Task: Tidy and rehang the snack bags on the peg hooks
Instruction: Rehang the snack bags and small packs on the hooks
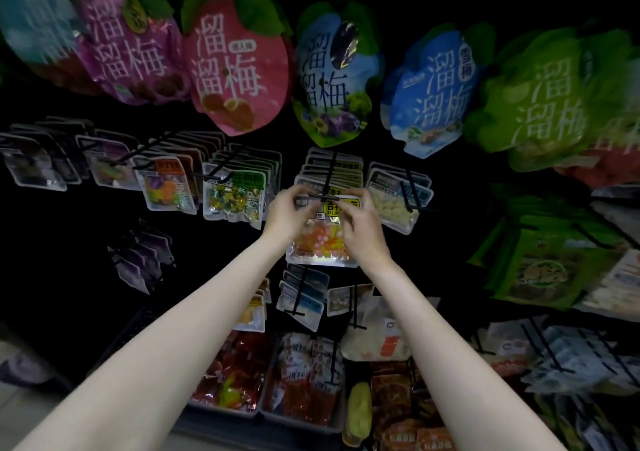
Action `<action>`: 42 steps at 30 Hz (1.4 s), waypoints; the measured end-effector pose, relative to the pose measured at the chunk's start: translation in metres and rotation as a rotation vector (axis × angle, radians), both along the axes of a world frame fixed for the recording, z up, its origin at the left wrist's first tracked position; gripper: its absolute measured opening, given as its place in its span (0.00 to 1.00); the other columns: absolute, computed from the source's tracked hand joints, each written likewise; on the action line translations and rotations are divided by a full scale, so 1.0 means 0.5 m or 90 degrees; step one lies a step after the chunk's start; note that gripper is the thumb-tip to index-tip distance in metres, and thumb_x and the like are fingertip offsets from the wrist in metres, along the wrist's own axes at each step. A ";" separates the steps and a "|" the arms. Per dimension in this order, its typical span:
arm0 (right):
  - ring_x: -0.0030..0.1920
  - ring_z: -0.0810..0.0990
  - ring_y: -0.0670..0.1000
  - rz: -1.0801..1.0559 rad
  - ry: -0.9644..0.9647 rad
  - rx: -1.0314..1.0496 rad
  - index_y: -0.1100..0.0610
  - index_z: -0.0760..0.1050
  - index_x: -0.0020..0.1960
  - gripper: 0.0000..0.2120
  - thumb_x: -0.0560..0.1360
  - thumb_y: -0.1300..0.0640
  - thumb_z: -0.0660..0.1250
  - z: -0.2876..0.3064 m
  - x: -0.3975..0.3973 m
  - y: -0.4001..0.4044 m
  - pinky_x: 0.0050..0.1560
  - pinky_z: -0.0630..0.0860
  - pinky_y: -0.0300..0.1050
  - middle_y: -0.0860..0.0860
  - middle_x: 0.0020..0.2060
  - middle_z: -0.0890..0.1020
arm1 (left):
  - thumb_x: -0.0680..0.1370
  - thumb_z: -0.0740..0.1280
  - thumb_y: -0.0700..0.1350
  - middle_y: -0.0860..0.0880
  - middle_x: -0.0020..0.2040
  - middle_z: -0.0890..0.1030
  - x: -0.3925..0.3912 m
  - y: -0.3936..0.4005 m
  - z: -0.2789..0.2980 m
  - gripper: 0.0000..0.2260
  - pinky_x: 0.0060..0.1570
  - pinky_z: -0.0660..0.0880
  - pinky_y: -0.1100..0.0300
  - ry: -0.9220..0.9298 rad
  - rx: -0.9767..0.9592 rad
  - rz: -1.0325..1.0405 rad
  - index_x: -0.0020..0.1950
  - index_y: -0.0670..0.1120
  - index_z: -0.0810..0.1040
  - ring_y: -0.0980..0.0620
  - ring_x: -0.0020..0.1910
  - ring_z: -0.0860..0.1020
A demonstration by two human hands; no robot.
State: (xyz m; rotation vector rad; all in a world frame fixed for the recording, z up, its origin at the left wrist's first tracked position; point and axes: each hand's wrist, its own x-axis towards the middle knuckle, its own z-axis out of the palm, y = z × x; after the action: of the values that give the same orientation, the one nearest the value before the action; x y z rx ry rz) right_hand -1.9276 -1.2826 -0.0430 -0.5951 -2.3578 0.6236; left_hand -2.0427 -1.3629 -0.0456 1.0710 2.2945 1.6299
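Observation:
A clear snack bag [320, 242] with a yellow label and orange and yellow candies hangs at the front tip of a black peg hook [329, 176] in the middle of the rack. My left hand [289, 213] pinches the bag's top left edge by the hook tip. My right hand [360, 222] pinches the top right part of the same bag. Several similar yellow-label bags [332, 168] sit behind it on the same hook.
Large plum bags [239, 66] hang in a row above. Neighbouring hooks carry a green-label candy bag [235, 201] on the left and a white snack bag [394, 204] on the right. Lower hooks hold small bags [304, 294], and bins of red packets [239, 371] stand below.

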 end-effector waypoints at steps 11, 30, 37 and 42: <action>0.73 0.50 0.61 -0.112 -0.140 0.091 0.58 0.58 0.73 0.31 0.74 0.70 0.63 -0.020 -0.028 0.003 0.71 0.55 0.55 0.59 0.74 0.51 | 0.77 0.62 0.36 0.43 0.69 0.64 0.003 -0.036 -0.035 0.24 0.50 0.69 0.60 0.009 -0.078 0.175 0.72 0.45 0.62 0.44 0.63 0.71; 0.73 0.59 0.51 -0.006 0.051 -0.433 0.54 0.47 0.77 0.34 0.78 0.57 0.63 -0.042 -0.296 -0.149 0.62 0.61 0.39 0.50 0.74 0.58 | 0.78 0.62 0.40 0.50 0.77 0.45 -0.232 -0.243 -0.079 0.29 0.62 0.57 0.66 0.100 -0.166 -0.056 0.76 0.49 0.56 0.51 0.76 0.49; 0.66 0.68 0.50 -0.113 0.154 -0.333 0.57 0.63 0.71 0.24 0.77 0.60 0.64 -0.085 -0.323 -0.264 0.61 0.66 0.38 0.52 0.65 0.71 | 0.75 0.63 0.33 0.47 0.71 0.64 -0.324 -0.258 -0.085 0.30 0.67 0.61 0.63 -0.016 -0.099 -0.247 0.75 0.45 0.57 0.53 0.70 0.63; 0.61 0.63 0.37 -0.027 0.095 -0.336 0.54 0.54 0.75 0.28 0.79 0.62 0.60 -0.099 -0.315 -0.330 0.52 0.66 0.21 0.49 0.73 0.59 | 0.76 0.61 0.31 0.51 0.65 0.67 -0.358 -0.257 -0.076 0.28 0.60 0.61 0.70 -0.010 -0.106 -0.288 0.74 0.43 0.58 0.57 0.64 0.65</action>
State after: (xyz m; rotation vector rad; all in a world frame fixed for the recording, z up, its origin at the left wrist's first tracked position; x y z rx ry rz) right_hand -2.0849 -1.4477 -0.0926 -0.7894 -2.0340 1.2411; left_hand -2.2219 -1.4914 -0.0836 1.3979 1.9444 1.2453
